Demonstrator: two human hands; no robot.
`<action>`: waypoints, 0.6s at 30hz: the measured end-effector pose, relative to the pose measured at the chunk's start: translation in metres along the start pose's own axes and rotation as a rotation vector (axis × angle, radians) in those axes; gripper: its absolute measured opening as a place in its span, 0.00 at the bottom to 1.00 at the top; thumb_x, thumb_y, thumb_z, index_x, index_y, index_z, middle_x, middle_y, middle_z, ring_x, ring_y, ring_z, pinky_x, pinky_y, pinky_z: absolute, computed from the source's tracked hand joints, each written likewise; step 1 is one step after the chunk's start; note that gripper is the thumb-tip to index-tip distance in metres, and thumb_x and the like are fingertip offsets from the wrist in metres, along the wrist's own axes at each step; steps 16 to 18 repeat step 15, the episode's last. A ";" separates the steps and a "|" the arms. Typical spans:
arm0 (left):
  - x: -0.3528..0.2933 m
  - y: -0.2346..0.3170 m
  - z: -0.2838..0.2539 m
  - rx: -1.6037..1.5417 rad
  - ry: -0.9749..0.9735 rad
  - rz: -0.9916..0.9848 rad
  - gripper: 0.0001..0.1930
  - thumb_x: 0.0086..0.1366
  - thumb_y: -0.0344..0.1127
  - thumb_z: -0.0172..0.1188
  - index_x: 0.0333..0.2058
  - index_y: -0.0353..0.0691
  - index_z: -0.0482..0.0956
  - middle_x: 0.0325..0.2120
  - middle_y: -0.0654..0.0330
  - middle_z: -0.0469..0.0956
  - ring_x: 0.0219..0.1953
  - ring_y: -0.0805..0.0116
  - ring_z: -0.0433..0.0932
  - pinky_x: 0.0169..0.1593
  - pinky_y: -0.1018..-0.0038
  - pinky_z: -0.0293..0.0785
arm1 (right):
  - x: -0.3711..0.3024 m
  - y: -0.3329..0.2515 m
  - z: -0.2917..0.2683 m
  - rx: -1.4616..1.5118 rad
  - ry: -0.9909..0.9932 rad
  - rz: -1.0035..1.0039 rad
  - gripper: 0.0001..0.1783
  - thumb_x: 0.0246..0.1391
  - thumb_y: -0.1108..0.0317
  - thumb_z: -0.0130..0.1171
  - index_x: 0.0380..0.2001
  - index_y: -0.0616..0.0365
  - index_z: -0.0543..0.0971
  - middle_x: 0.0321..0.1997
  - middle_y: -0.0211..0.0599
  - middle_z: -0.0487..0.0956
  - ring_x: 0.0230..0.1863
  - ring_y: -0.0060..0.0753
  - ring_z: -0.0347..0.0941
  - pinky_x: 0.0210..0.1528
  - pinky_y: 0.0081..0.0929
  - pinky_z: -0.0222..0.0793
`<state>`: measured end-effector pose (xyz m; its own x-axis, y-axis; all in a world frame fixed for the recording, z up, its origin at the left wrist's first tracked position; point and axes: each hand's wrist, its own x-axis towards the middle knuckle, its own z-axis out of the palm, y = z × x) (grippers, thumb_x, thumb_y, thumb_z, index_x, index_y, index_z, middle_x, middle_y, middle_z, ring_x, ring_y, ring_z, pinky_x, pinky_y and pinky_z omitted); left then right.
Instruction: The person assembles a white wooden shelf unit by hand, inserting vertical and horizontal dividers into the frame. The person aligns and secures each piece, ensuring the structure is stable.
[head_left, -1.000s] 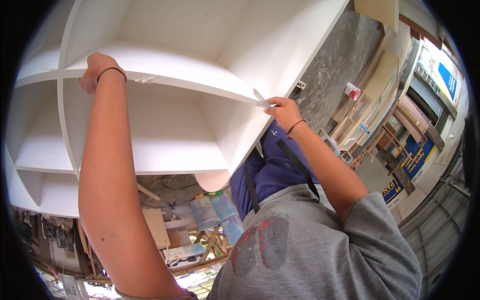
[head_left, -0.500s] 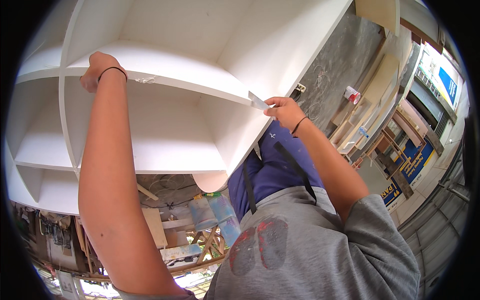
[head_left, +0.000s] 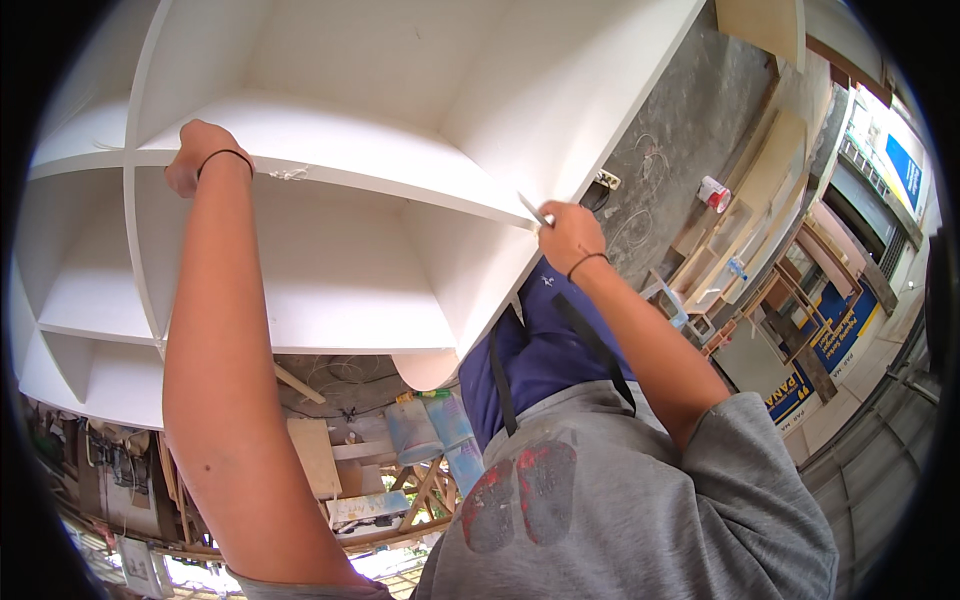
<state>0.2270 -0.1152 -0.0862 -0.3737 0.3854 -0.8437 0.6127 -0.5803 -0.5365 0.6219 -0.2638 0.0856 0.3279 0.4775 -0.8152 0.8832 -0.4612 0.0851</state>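
A large white shelf unit (head_left: 330, 310) with open compartments stands in front of me. My left hand (head_left: 203, 155) is closed over the front edge of its middle shelf (head_left: 390, 192), beside an upright divider (head_left: 131, 215); its fingertips are hidden. At that shelf's right end, my right hand (head_left: 572, 238) grips a thin flat metal scraper blade (head_left: 531, 208). The blade is seen nearly edge-on, close to the shelf's front edge; whether it touches cannot be made out. A small curl of white shavings (head_left: 290, 174) clings to the edge between my hands.
A power socket (head_left: 607, 180) and loose thin strips lie on the grey floor (head_left: 650, 130) at right. Beyond are a red-and-white can (head_left: 713, 194) and wooden frames. Blue-stained containers (head_left: 412, 432) and wood pieces sit below the unit.
My right hand has turned over, and the blade has gone from showing its flat face to nearly edge-on. My left hand stays at the shelf edge. The whole view has shifted slightly.
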 end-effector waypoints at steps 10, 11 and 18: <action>-0.016 -0.009 -0.015 0.038 -0.052 0.026 0.13 0.37 0.20 0.59 0.25 0.41 0.73 0.22 0.67 0.73 0.26 0.64 0.52 0.25 0.69 0.64 | 0.023 0.015 -0.008 0.533 0.038 -0.076 0.15 0.44 0.68 0.64 0.39 0.58 0.82 0.25 0.38 0.79 0.27 0.29 0.75 0.34 0.26 0.70; -0.017 -0.010 -0.015 0.038 -0.084 0.031 0.13 0.36 0.20 0.59 0.25 0.41 0.72 0.22 0.66 0.73 0.27 0.63 0.51 0.25 0.68 0.65 | 0.027 0.027 -0.018 0.579 0.041 -0.022 0.15 0.46 0.70 0.63 0.40 0.60 0.81 0.26 0.37 0.80 0.27 0.27 0.75 0.33 0.25 0.70; -0.029 -0.015 -0.019 0.027 -0.077 0.025 0.13 0.37 0.18 0.59 0.24 0.40 0.72 0.21 0.65 0.72 0.27 0.63 0.52 0.27 0.65 0.67 | 0.030 0.062 -0.045 0.835 -0.028 0.066 0.16 0.50 0.73 0.60 0.44 0.54 0.80 0.29 0.36 0.81 0.32 0.28 0.77 0.38 0.27 0.74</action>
